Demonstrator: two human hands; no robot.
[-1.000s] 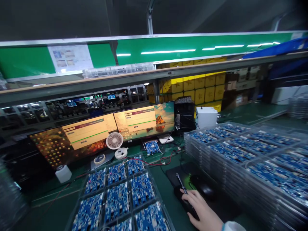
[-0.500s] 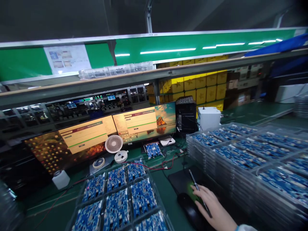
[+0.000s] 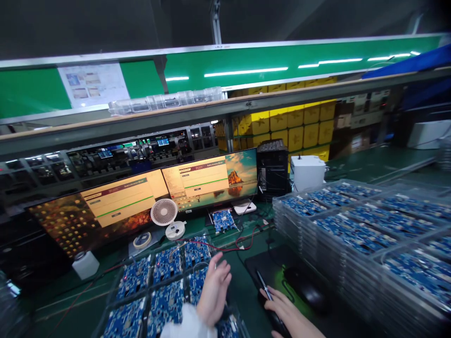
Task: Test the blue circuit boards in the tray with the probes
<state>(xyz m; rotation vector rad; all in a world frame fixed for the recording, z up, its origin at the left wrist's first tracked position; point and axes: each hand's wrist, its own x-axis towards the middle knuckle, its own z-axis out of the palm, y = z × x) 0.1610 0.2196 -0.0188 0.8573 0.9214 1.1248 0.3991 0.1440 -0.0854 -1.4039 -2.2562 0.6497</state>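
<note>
My left hand (image 3: 214,292) hovers over the right side of a clear tray (image 3: 243,324) of blue circuit boards (image 3: 166,300). Its fingers are loosely bent and apart, and nothing shows in them. In my right hand (image 3: 291,312) is a slim pen-like tool (image 3: 262,282), its tip pointing up and left. Under that same hand lies a dark, mouse-shaped object (image 3: 271,313), mostly covered. Just right of it, a black computer mouse (image 3: 308,288) rests on a dark mouse pad (image 3: 271,258) with a green pattern.
Stacked clear trays (image 3: 317,239) full of blue boards rise on the right. Two monitors (image 3: 211,176) stand behind, with a small white fan (image 3: 164,212), a roll of tape (image 3: 142,240) and a single board (image 3: 224,220) before them. A red cable (image 3: 252,239) crosses the bench.
My left hand has come into view over the tray. My right hand has shifted left and down with the pen-like tool, uncovering the mouse on the pad.
</note>
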